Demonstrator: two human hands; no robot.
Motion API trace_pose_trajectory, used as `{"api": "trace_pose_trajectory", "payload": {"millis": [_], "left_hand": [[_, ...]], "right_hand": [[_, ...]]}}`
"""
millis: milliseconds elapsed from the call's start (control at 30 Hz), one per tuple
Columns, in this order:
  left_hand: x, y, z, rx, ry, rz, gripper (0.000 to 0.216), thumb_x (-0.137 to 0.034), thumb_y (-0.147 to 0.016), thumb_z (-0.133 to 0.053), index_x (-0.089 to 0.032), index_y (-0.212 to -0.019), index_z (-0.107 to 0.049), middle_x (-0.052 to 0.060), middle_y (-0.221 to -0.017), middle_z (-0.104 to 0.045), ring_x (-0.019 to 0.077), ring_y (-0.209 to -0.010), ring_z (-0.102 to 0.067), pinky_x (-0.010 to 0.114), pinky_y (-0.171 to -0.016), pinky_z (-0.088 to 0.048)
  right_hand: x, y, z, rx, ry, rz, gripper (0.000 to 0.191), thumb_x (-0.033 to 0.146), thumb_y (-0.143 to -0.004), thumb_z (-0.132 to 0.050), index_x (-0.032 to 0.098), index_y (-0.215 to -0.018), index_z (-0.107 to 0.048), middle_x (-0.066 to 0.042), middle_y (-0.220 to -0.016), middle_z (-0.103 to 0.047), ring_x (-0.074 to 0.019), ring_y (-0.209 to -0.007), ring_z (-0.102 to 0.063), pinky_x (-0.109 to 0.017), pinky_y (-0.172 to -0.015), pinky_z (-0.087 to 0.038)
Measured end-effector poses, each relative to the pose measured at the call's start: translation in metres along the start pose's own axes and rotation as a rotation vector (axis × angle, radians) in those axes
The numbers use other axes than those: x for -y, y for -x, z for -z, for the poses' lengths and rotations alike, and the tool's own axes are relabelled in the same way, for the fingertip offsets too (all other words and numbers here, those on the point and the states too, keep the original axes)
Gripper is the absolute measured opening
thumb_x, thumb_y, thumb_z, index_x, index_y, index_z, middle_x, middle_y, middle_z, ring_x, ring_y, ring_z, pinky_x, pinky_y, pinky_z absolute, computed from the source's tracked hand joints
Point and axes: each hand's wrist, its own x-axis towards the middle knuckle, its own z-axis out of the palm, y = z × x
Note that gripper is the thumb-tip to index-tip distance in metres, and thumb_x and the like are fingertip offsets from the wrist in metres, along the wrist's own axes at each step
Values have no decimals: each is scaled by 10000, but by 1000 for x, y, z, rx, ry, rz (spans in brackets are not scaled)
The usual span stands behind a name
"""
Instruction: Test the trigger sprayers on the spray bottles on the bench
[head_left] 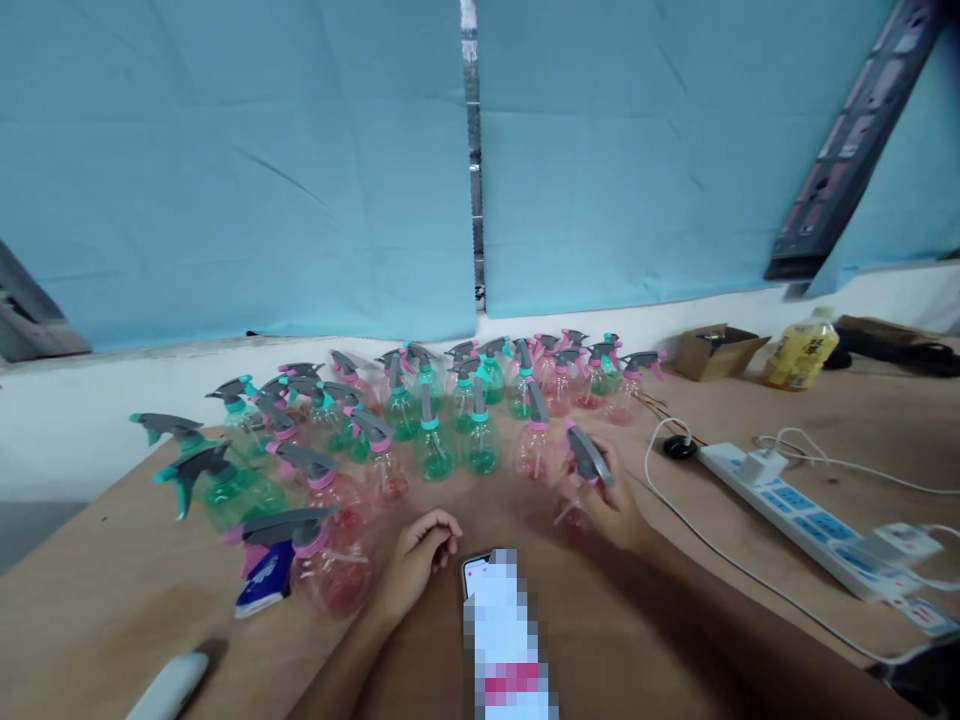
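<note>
My right hand [616, 495] is wrapped round a pink spray bottle [574, 515] with a grey trigger head, just right of the other bottles. My left hand [429, 545] rests near the table's front, its fingers curled in and nothing visible in them. Close to its left stands a pink spray bottle [341, 575] with a grey-and-pink head. Between my forearms lies a phone [480, 580] with a lit, partly blurred screen. Beyond both hands, several green spray bottles [437, 455] and pink spray bottles [386, 472] stand in a loose crowd.
On the right lie a white power strip [795, 515] with plugged-in chargers and a loose white cable [694, 535]. Behind them are a cardboard box [716, 355] and a yellow drink bottle [801, 350]. A blue packet [266, 580] and a white object [169, 690] sit at left.
</note>
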Motion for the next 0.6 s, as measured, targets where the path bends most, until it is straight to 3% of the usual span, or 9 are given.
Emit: {"api": "trace_pose_trajectory", "payload": {"millis": [133,233,333,433,500,600], "left_hand": [[-3,0,-1,3,4,-27,248,-403,-873,-527,-179,-912,-628,-23,-667,-569,112,-566,-485,224,-555,-343],[-10,6,-4,-18,-60,-45,289,-446,-890,-523,-179,-898,-634,-21,-655,-554,128,-600,-491,240,-601,-369],[-25,26,-11,-13,-151,-35,311,-473,-906,-506,-192,-887,-637,-12,-685,-559,151,-665,-514,254,-646,-393],[-38,55,-10,-38,-269,-72,291,-474,-911,-506,-212,-868,-625,0,-765,-583,175,-761,-541,270,-719,-416],[-39,76,-1,-133,-354,-107,260,-465,-908,-511,-225,-889,-608,12,-841,-604,192,-825,-550,276,-738,-428],[-34,107,20,-438,-495,-185,272,-499,-850,-557,-229,-879,-560,23,-853,-568,207,-803,-532,285,-660,-434]], "right_hand": [[-22,-13,24,-118,110,72,536,296,-884,-518,259,-1382,-324,-76,-1039,-526,-221,-898,-558,-388,-810,-498],[-36,-27,29,-186,205,108,636,249,-831,-554,252,-1407,-285,-97,-1130,-515,-230,-985,-558,-415,-888,-482],[-45,-38,27,-210,259,137,686,257,-801,-594,231,-1413,-286,-129,-1256,-491,-250,-1108,-537,-468,-990,-434],[-49,-41,23,-225,262,141,674,289,-818,-610,206,-1403,-286,-140,-1252,-506,-251,-1113,-547,-491,-1007,-426],[-50,-40,21,-231,256,144,669,311,-827,-621,199,-1391,-277,-140,-1231,-515,-246,-1096,-557,-486,-994,-438],[-48,-37,22,-269,308,169,649,351,-823,-647,202,-1348,-296,-140,-1228,-488,-250,-1104,-536,-474,-981,-442]]}}
